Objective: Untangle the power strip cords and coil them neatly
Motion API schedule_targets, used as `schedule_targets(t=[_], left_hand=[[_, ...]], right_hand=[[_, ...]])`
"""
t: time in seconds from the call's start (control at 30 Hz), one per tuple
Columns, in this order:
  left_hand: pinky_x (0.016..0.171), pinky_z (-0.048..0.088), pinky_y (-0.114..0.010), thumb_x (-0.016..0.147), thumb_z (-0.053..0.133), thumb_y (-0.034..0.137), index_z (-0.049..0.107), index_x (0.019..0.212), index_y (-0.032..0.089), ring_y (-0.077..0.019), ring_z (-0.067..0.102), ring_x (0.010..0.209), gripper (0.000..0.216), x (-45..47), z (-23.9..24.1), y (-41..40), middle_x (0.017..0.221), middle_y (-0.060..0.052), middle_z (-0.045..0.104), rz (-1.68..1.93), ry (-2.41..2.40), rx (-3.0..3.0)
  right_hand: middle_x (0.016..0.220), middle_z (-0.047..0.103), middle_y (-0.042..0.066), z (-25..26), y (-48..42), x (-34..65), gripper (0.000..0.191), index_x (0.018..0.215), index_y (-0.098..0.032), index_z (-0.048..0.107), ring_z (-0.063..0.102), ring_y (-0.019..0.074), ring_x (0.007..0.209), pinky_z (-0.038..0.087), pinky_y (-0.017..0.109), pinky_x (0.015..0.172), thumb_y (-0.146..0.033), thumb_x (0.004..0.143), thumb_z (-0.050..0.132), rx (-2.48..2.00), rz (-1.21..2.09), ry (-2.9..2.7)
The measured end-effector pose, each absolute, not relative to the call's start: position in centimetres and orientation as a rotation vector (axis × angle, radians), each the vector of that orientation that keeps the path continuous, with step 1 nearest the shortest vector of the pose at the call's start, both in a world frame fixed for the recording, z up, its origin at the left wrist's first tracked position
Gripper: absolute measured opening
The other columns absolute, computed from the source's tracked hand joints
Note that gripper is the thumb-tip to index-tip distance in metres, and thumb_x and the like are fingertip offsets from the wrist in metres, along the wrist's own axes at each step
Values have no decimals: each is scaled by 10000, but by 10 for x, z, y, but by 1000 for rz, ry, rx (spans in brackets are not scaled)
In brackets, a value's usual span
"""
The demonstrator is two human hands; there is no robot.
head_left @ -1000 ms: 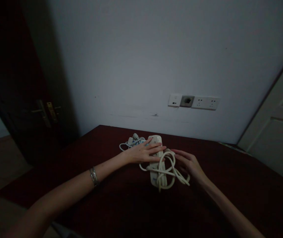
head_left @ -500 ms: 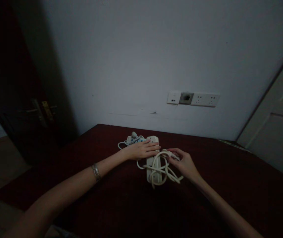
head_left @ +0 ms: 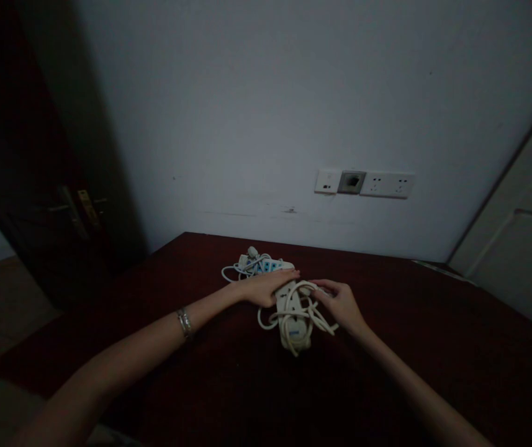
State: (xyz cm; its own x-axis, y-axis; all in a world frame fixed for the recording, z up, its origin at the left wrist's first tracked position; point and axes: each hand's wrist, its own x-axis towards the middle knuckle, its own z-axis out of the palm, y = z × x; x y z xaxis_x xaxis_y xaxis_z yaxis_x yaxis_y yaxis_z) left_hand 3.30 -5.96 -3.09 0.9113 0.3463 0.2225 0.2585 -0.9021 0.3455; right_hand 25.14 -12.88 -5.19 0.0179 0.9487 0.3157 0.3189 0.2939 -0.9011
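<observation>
A cream power strip lies on the dark red table with its near end showing. My left hand is closed over its far part, thumb on the left side and fingers across the top. Loose loops of the strip's cream cord hang over its near half and right side. My right hand pinches the plug end of that cord, mostly hidden by the fingers. Just behind my left hand lies a second, white power strip with blue sockets, its thin cord bundled at the left end.
The dark red table reaches back to a pale wall. Wall sockets are set above its back edge. A dark door with a metal handle stands at left, a pale door at right.
The cream strip has turned and tilted, its near end shifting right and closer to me. My left hand has gone from lying flat on it to gripping it, uncovering the blue-socketed strip.
</observation>
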Motion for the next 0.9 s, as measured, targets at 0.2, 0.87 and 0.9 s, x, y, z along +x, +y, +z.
schedule_targets(t=[0.2, 0.87, 0.9], left_hand=[[1034, 311, -350, 852, 424, 336, 378, 1318, 94, -221, 404, 1250, 527, 46, -12, -64, 1366, -153, 416, 277, 659, 2346], [578, 409, -206, 653, 591, 214, 696, 934, 84, -141, 585, 661, 327, 84, -6, -71, 794, -66, 688, 259, 772, 2600], [567, 404, -200, 656, 587, 212, 698, 925, 79, -136, 582, 650, 320, 83, -7, -71, 787, -68, 688, 267, 777, 2589]], right_hand=[[878, 702, 109, -58, -129, 251, 274, 869, -122, 695, 649, 246, 810, 495, 351, 748, -297, 673, 616, -1255, 746, -1519], [700, 605, -23, -72, -130, 268, 279, 924, -172, 508, 581, 126, 645, 444, 230, 601, -208, 658, 586, -1078, 938, -1639], [684, 604, -21, -71, -130, 269, 255, 890, -169, 518, 579, 126, 622, 443, 229, 576, -219, 650, 589, -1117, 950, -1631]])
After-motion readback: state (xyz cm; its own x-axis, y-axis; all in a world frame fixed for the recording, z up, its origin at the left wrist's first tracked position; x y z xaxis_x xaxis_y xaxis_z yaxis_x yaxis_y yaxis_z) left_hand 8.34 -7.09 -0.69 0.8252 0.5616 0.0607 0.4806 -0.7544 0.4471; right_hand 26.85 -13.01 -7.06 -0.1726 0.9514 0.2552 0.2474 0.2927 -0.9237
